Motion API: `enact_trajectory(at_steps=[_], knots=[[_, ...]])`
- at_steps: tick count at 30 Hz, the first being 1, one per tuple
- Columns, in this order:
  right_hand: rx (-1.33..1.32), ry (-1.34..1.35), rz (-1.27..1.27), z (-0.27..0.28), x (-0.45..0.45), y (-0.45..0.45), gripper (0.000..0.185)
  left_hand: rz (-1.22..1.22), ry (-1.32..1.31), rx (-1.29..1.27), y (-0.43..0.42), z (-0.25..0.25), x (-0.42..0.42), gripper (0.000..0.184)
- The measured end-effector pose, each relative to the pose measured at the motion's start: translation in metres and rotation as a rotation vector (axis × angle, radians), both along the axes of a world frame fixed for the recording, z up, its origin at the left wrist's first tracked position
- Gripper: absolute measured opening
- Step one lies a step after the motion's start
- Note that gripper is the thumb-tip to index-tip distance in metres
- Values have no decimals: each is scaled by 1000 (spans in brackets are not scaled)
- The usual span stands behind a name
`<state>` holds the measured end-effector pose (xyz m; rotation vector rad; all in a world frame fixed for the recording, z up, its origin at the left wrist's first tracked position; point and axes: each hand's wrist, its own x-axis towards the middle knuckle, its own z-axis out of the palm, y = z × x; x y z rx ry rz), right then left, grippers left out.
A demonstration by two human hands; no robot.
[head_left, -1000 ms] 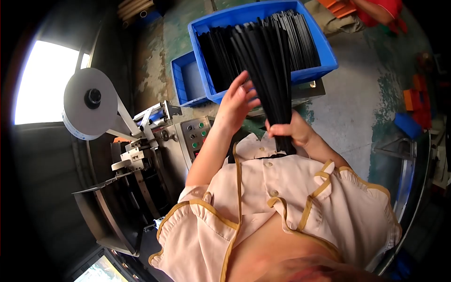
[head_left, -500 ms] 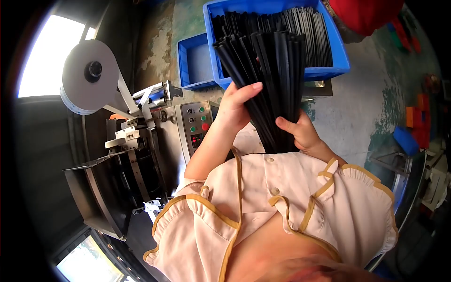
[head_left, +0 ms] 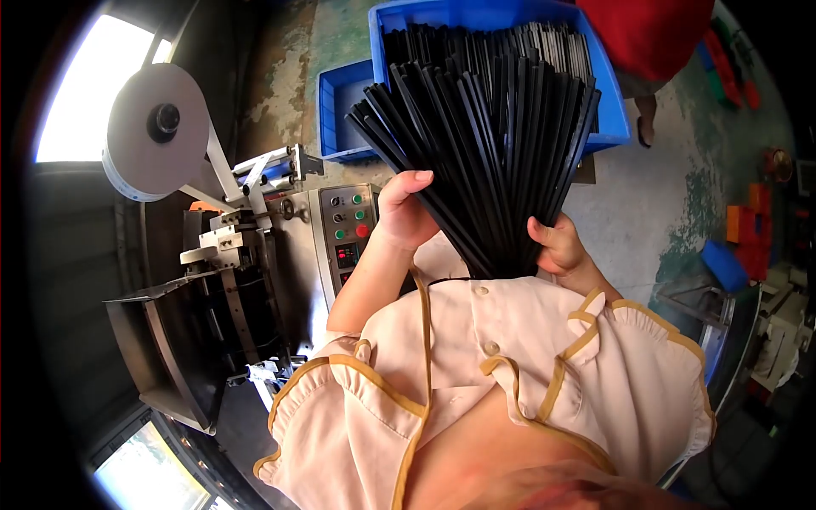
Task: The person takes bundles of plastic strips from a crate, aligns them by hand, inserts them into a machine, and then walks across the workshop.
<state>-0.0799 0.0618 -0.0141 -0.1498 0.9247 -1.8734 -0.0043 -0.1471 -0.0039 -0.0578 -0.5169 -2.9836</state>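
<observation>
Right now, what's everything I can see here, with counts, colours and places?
strips: many, black, fanned between the hands
big bin: one, blue, beyond them, holding more strips
small bin: one, blue, left of it
reel: one, white, far left
machine: one, grey, below the reel
buttons: several, green and red, on the machine
window: one, white, top left
co-worker: one, red clothing, top right
boxes: several, orange and red, right
floor: one, grey-green, beneath
shirt: one, cream, bottom
left hand: one, bare, strips' left side
right hand: one, bare, strips' right side

Blown-out upper-left window (head_left: 76, 93), black fisheye corners
</observation>
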Motion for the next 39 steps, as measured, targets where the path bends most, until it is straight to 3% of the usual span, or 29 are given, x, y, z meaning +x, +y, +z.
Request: enact_trajectory(at_steps=[15, 17, 20, 22, 25, 30, 36, 39], knots=[[-37, -32, -13, 1, -7, 6, 48, 26, -39, -37, 5, 16, -1, 55], [-27, -90, -17, 5, -6, 3, 57, 10, -43, -40, 6, 15, -1, 56], [4, 107, 164, 9, 3, -13, 70, 21, -258, -665, 19, 25, -9, 69], [112, 111, 339, 21, 7, -30, 53, 120, -250, -1032, 29, 19, -23, 73], [206, 144, 345, 20, -2, -36, 37, 253, -287, -999, 36, 13, -29, 75], [157, 151, 267, 13, -4, -41, 33, 266, -251, -864, 36, 11, -26, 76], [134, 181, 435, 25, -1, -51, 35, 454, -242, -1179, 35, 17, -21, 79], [165, 164, 380, 19, -1, -55, 36, 439, -252, -1185, 31, 20, -23, 80]])
